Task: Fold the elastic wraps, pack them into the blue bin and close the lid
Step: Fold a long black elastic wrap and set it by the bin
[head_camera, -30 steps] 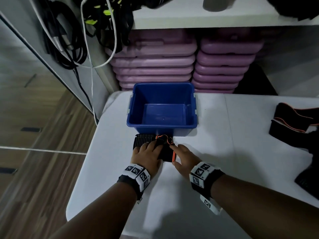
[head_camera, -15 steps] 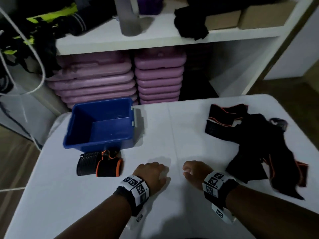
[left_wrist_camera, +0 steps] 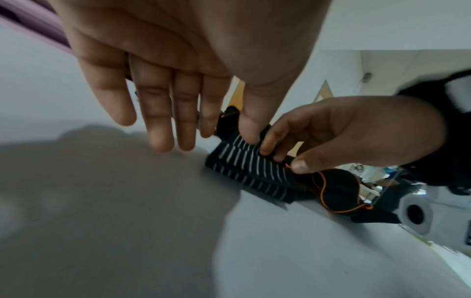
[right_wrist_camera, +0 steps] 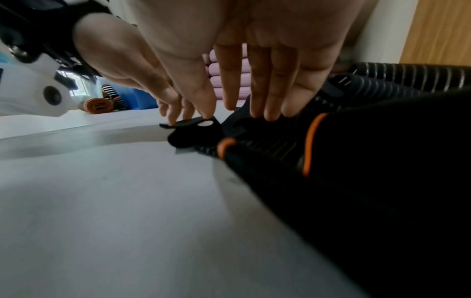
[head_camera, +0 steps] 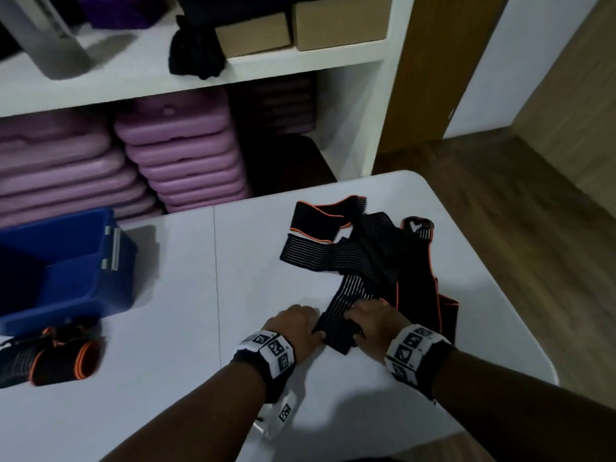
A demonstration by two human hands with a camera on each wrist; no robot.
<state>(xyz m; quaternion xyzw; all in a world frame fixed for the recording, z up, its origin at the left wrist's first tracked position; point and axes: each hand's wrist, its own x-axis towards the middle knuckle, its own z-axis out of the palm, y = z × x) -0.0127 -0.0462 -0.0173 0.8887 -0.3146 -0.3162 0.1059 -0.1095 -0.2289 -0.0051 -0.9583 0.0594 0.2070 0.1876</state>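
Observation:
An open blue bin (head_camera: pixel 66 261) stands at the table's left with no lid on it. In front of the bin lies a folded black-and-orange wrap (head_camera: pixel 53 358). Loose elastic wraps (head_camera: pixel 370 255) lie tangled at the right. Both hands meet at the near end of a black striped wrap (head_camera: pixel 336 328) from that pile. My left hand (head_camera: pixel 310 325) has straight fingers, and its thumb (left_wrist_camera: pixel 251 131) presses on the wrap (left_wrist_camera: pixel 244 163). My right hand (head_camera: pixel 356 325) pinches the doubled end between thumb and fingers (left_wrist_camera: pixel 267 147), with its fingertips (right_wrist_camera: pixel 257 113) on the fabric.
The white table (head_camera: pixel 186 295) has a rounded right edge close to the pile, with wooden floor (head_camera: pixel 500 228) beyond. A white shelf unit behind holds stacked purple cases (head_camera: pixel 186 155) and cardboard boxes (head_camera: pixel 340 21).
Both hands let go of the folded wrap by the bin and moved right across the table. They now hold the near end of a striped wrap from the pile. The head view swung right.

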